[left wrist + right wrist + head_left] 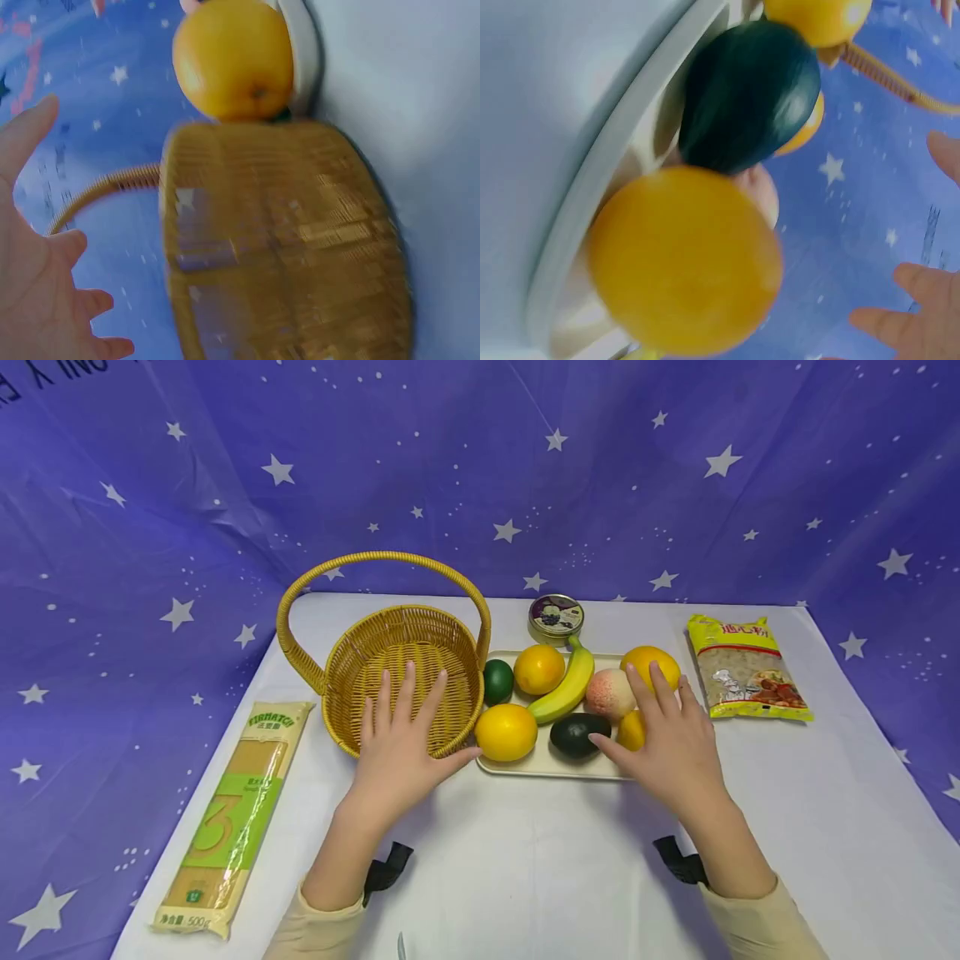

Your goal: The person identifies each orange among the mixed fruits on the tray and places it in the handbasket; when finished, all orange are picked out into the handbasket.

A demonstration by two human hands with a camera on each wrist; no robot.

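Note:
In the head view my left hand hovers with spread fingers over the front of a woven basket, whose tall handle arches behind. The basket also shows in the left wrist view. My right hand is spread above the right end of a cream tray, holding nothing. On the tray lie a dark avocado, a banana, a peach, an orange, a green fruit and yellow fruits, one beside the basket. Right-hand fingers partly cover two others.
A pack of spaghetti lies left of the basket. Behind the tray stands a round tin. A yellow bag of pasta lies at the right. A starry blue cloth hangs behind the white table. A grey tip shows at the bottom edge.

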